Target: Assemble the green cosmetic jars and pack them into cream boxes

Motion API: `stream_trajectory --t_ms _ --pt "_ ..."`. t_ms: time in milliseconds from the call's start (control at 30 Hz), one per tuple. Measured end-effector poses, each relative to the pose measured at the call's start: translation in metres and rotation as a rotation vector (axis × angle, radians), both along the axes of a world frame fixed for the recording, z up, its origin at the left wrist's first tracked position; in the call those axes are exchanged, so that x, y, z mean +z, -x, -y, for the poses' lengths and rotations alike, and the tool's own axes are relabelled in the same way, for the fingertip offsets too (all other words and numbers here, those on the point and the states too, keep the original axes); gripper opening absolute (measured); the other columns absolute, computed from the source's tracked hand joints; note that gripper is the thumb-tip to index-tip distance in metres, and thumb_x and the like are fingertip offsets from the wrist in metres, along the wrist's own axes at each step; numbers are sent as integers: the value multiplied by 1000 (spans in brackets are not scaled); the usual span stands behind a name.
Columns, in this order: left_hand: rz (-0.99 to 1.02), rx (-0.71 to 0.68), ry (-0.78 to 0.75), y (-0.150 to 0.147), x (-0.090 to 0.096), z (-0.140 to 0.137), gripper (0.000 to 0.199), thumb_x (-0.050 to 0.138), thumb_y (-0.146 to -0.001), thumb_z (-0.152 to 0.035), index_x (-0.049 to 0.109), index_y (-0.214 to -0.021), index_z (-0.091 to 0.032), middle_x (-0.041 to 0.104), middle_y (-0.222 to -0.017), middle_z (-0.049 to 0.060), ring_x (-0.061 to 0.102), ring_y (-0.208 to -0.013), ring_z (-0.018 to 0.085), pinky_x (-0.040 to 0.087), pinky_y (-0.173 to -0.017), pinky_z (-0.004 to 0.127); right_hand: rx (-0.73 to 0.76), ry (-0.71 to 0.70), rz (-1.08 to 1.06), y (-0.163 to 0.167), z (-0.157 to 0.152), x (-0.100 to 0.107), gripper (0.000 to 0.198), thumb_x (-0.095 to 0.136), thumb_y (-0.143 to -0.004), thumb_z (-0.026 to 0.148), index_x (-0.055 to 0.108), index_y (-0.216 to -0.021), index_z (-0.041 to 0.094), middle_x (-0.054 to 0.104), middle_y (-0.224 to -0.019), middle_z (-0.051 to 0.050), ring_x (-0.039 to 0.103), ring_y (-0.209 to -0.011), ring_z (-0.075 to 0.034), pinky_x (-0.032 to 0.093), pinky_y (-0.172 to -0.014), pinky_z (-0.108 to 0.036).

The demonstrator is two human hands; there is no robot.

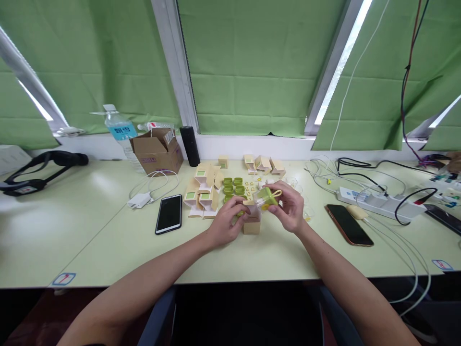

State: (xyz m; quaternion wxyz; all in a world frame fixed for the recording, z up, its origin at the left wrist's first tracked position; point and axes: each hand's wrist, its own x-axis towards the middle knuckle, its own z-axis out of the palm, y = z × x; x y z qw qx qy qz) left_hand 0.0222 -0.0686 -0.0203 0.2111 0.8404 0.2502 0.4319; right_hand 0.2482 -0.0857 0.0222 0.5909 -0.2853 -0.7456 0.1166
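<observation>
My right hand (pixel 289 207) pinches a small clear container with a green lid (pixel 265 197) and a yellow loop, tilted above an upright small cardboard box (pixel 251 227). The fingers of my left hand (pixel 227 222) are curled at the upper left edge of this box and grip it; its inside is mostly hidden. Just behind my left hand sit several green open trays (pixel 228 189), partly covered by the fingers. Small yellow pieces (pixel 248 188) lie in rows beside them.
Opened small boxes (pixel 205 177) stand left of the trays, more (pixel 263 164) behind. Phones (pixel 169 214) (pixel 348 225) lie on both sides. A brown carton (pixel 158 153), water bottle (pixel 120 129) and black cylinder (pixel 189 145) stand back left; a power strip (pixel 382 203) with cables lies right.
</observation>
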Motion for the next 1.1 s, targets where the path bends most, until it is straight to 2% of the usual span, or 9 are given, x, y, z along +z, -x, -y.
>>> stream_trajectory --t_ms 133,367,467,667,800,933,1100 --pt "10 -26 15 -1 -4 -3 20 51 -103 -27 68 -106 -20 69 -114 12 66 -106 24 54 -93 38 47 -95 141 11 7 -2 42 65 -95 52 67 -124 22 65 -90 -8 49 -61 -16 42 -49 -32" --pt "46 -21 25 0 -4 -4 22 53 -99 -24 68 -115 -20 72 -112 12 67 -106 26 54 -93 41 67 -163 252 17 7 -6 42 68 -94 37 61 -133 23 69 -96 -10 62 -75 -21 50 -50 -31" --pt "58 18 62 1 -6 -7 25 49 -98 -21 68 -113 -19 73 -110 12 67 -105 26 55 -93 42 50 -110 280 13 3 -4 38 67 -95 33 61 -132 25 70 -103 -10 64 -79 -21 52 -50 -29" --pt "93 73 134 1 -15 -12 45 54 -87 -13 66 -130 -19 73 -121 13 68 -109 26 55 -100 45 -42 49 436 1 0 0 30 69 -92 32 58 -118 23 70 -106 -7 62 -61 -14 49 -52 -29" --pt "101 46 203 1 -12 -10 58 52 -84 -11 60 -141 -20 72 -124 11 67 -108 24 55 -102 44 -79 46 535 -2 2 2 24 67 -92 30 55 -112 23 71 -105 -6 65 -63 -15 44 -56 -28" --pt "105 45 236 0 -10 -9 62 52 -83 -11 57 -144 -19 71 -125 10 66 -109 24 55 -103 44 -96 16 615 -1 4 5 21 68 -90 27 56 -107 23 72 -109 -7 63 -63 -15 39 -57 -28" --pt "83 56 219 1 -11 -10 63 51 -84 -12 56 -146 -20 71 -118 10 66 -106 23 55 -101 44 -97 106 763 3 5 6 22 72 -84 22 57 -100 23 70 -94 -4 62 -74 -20 34 -62 -29"
